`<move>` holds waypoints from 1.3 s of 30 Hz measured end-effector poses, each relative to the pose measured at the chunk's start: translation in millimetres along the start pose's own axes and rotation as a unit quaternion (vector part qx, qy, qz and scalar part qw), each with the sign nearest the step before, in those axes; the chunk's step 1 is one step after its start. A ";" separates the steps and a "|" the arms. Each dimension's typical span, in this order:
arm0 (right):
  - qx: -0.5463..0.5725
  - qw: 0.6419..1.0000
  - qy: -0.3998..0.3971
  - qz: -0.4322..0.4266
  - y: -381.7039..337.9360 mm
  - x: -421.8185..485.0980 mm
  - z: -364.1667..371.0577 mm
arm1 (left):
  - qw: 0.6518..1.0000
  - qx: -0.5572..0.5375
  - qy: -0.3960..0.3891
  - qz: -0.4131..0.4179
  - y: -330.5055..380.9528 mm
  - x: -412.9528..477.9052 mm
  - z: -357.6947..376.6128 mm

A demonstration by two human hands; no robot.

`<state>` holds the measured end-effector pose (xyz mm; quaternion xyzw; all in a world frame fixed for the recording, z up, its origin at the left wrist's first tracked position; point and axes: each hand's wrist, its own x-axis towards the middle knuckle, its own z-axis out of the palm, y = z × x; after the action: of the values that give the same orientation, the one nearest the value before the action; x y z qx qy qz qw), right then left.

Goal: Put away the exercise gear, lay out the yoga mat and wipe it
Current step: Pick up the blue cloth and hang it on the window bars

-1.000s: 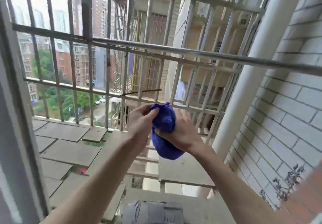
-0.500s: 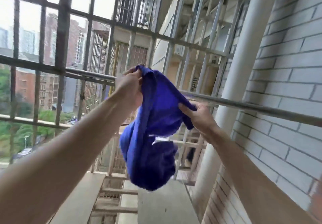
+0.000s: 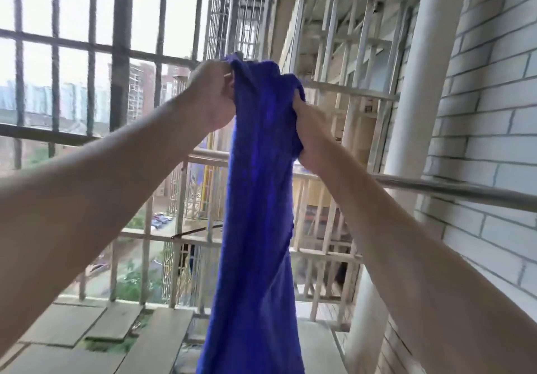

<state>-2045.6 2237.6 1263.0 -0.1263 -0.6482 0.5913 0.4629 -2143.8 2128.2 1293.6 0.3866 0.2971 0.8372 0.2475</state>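
A blue cloth [image 3: 258, 213] hangs full length in front of me, running from my hands down past the bottom edge of the view. My left hand [image 3: 212, 94] grips its top left corner, raised at about head height. My right hand [image 3: 309, 135] grips the bunched top right edge, a little lower and close beside the left hand. Both arms reach out towards the window bars. The yoga mat and exercise gear are out of sight.
A metal bar grille [image 3: 119, 50] encloses the space ahead. A horizontal steel rail [image 3: 453, 189] crosses behind the cloth to the right. A white drain pipe [image 3: 406, 112] stands against the white brick wall [image 3: 494, 112]. Grey slabs [image 3: 116, 324] lie below.
The cloth went from a bunched wad to a half-open fold, and now hangs stretched out long. Both hands rose and drew closer together at its top edge.
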 end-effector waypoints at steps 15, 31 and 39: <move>0.104 0.992 -0.059 0.047 35.0 14.7 -29.5 | 0.952 0.200 -0.136 -0.187 -132.2 -39.5 -82.2; -0.143 0.985 0.012 -0.098 45.0 68.2 -130.0 | 0.978 0.159 -0.021 -0.135 -151.2 -18.5 -17.9; -0.201 0.972 0.001 -0.122 37.0 111.2 -153.7 | 0.988 0.061 0.010 -0.143 -142.6 35.7 17.0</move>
<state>-2004.6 2426.4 1260.7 -0.1372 -0.7640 0.3879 0.4970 -2124.7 2256.3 1222.2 0.3466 0.4026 0.7770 0.3378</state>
